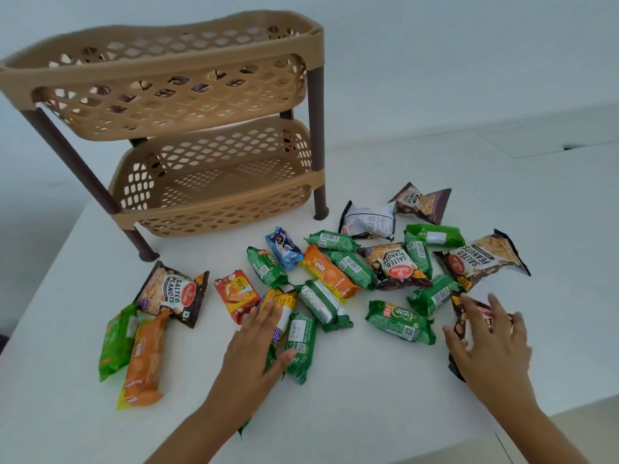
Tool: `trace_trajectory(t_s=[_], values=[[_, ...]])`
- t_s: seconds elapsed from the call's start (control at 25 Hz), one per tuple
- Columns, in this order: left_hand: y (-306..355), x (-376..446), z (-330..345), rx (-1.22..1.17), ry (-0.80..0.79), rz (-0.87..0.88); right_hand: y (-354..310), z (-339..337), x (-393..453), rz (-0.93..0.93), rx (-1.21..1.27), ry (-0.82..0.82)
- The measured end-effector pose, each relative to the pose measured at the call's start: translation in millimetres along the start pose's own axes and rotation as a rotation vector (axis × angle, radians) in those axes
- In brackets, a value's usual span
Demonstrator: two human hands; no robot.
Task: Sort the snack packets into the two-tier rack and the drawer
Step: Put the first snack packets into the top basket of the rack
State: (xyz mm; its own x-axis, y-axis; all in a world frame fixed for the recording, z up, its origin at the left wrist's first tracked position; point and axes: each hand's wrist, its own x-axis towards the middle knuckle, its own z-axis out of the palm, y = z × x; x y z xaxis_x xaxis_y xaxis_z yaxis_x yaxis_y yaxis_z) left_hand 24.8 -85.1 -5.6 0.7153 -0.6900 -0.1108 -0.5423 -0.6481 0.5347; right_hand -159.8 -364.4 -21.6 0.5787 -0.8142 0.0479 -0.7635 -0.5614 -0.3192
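Two-tier rack (187, 128), tan plastic lattice on dark brown legs, stands at the back of the white table (368, 396). Lower tier shows only bare lattice. Dark and purple shapes show through the upper tier's holes; cannot tell what they are.

Snack packets lie scattered on the table in front of the rack and to its right, well over a dozen, mostly flat, several overlapping.
- Just in front of the rack's front left leg: a peanut bag (172, 291). Below it, an orange biscuit pack (144, 360) and a green pack (115, 339) lie side by side, touching.
- In front of the rack's right leg: a blue packet (284, 246), green packs, an orange pack (326, 271), more peanut bags further right.

Left hand (258, 343) lies flat, fingers straight and spread, over a yellow packet (279, 306) and a green packet (301, 343). It presses or touches; nothing is gripped.

Right hand (489, 343), far right of the rack, rests with spread, slightly bent fingers on a dark peanut bag (460, 321). Fingers are not closed round it.

No drawer in view.
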Motion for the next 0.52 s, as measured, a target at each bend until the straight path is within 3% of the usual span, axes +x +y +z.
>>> trace_trajectory(t_s=[0.16,0.28,0.4,0.52], values=[[-6,5,-11,-0.075,0.068,0.024,2,2,4,-0.017,-0.026,0.020],[-28,22,-40,0.112,0.234,-0.029,4,4,5,-0.061,-0.068,0.034],[-62,47,-74,0.399,0.320,-0.296,3,2,5,-0.047,-0.026,0.062],[-93,65,-96,0.455,0.249,-0.558,2,4,3,-0.110,-0.025,0.115]])
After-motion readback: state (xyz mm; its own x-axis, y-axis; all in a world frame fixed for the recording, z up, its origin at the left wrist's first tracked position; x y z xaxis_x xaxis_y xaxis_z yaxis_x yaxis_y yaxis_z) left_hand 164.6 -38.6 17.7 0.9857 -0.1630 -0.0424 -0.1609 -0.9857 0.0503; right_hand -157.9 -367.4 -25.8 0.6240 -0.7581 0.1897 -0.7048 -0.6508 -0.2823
